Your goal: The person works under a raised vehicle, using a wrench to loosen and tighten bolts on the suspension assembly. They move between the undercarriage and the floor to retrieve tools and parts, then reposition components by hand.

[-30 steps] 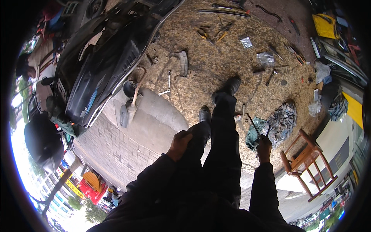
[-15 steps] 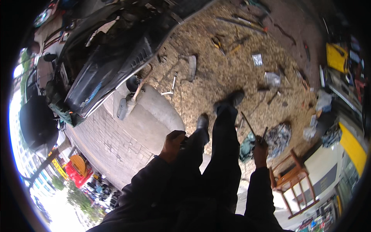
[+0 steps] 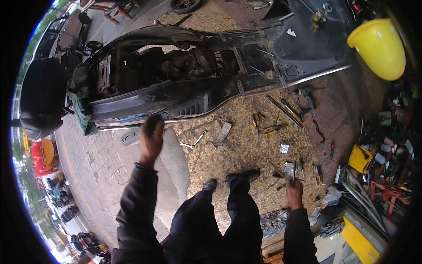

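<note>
A black scooter body (image 3: 149, 101) stretches across the upper view, its middle uncovered down to dark mechanical parts. My left hand (image 3: 150, 143) is raised at the lower edge of its side panel. Those fingers are dark and smeared by motion, so whether they hold or touch anything is unclear. Lower right, my right hand (image 3: 295, 193) is closed around thin rod-like tools (image 3: 294, 172); one sticks up dark and straight, another slants to the left. Their exact kind does not show.
Pliers (image 3: 256, 123), an angled wrench (image 3: 193, 141), a power drill (image 3: 307, 97) and a grey bracket-like part (image 3: 222, 133) lie on the speckled floor. A yellow bucket-shaped thing (image 3: 380, 49) stands upper right. Cluttered parts and a yellow box (image 3: 360, 159) line the right.
My view has swung, bringing more of the scooter body into sight. My left hand has gone up and forward to its side panel. The right hand keeps hold of the thin tools.
</note>
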{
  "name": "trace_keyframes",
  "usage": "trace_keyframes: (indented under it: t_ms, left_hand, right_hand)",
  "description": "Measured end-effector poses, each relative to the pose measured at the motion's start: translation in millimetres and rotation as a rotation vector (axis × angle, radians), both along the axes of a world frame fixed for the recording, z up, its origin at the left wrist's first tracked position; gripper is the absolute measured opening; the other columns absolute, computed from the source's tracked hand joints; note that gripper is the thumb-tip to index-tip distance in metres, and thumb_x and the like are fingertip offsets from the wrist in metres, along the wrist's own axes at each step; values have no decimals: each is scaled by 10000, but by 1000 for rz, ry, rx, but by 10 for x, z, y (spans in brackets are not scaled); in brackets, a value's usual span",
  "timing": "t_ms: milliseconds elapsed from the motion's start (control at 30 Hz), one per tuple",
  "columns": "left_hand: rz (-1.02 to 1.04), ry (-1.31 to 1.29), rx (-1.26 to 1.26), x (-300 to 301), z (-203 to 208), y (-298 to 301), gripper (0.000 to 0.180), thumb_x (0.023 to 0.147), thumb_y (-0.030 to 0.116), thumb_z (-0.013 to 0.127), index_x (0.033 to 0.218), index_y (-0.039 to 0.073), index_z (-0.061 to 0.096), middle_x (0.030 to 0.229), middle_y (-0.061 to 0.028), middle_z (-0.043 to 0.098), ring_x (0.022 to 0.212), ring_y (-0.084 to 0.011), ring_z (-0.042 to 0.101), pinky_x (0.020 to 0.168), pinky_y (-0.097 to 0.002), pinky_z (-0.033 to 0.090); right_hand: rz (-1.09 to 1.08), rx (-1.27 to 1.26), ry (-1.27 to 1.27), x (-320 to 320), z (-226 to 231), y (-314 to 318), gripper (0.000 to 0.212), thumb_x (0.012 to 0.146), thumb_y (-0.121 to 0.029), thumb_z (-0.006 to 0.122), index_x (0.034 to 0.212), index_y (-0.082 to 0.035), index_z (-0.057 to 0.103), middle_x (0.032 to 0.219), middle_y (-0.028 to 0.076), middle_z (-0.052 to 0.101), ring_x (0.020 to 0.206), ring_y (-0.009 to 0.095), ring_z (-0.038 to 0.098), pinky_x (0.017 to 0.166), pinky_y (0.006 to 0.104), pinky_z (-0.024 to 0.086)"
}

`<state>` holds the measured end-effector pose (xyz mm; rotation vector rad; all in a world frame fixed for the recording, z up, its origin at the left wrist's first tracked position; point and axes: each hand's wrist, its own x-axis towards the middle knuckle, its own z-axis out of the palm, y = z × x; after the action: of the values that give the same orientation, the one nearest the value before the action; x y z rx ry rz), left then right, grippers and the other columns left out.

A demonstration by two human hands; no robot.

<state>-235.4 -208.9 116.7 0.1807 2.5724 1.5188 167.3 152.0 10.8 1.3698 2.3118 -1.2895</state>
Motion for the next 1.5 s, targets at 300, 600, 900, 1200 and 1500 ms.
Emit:
trace_keyframes:
  t_ms: [300, 600, 900, 1200, 1500]
  left_hand:
    - [-59, 699, -800, -1535, 399, -669, 201, 900, 230, 611, 967, 40, 615, 923, -170, 628, 905, -386, 591, 785, -489, 457]
    - [-132, 557, -931, -1858, 296, -783, 168, 891, 252, 575, 947, 105, 633, 905, -118, 634, 790, -342, 646, 622, -444, 515]
    - [-101, 703, -786, -1974, 277, -698, 205, 787, 158, 593, 960, 68, 654, 819, -142, 624, 690, -334, 614, 586, -416, 496]
    - [-106, 563, -901, -2075, 234, -626, 350, 756, 191, 549, 1048, 8, 613, 760, -152, 592, 614, -327, 549, 569, -421, 408]
    - [-95, 413, -957, -2121, 304, -644, 412, 697, 207, 550, 1088, 78, 551, 694, -110, 519, 534, -275, 478, 495, -417, 325]
  right_hand:
    - [266, 259, 175, -2516, 790, 139, 240, 964, -223, 543, 953, 6, 614, 791, 207, 625, 696, 358, 601, 622, 473, 446]
    - [357, 465, -8, -3691, 485, 60, 273, 925, -258, 555, 977, 6, 603, 920, 249, 640, 870, 460, 588, 748, 510, 458]
    - [468, 441, 45, -4005, 147, 484, 253, 889, -239, 603, 872, 14, 611, 831, 266, 624, 808, 449, 604, 652, 515, 460]
    - [584, 164, -139, -4643, 347, 1079, 197, 816, -139, 639, 948, 2, 676, 729, 192, 659, 719, 384, 658, 628, 429, 492]
    - [831, 148, -243, -5289, 454, 1242, 165, 806, -132, 613, 931, -51, 684, 703, 180, 644, 664, 371, 648, 595, 439, 492]
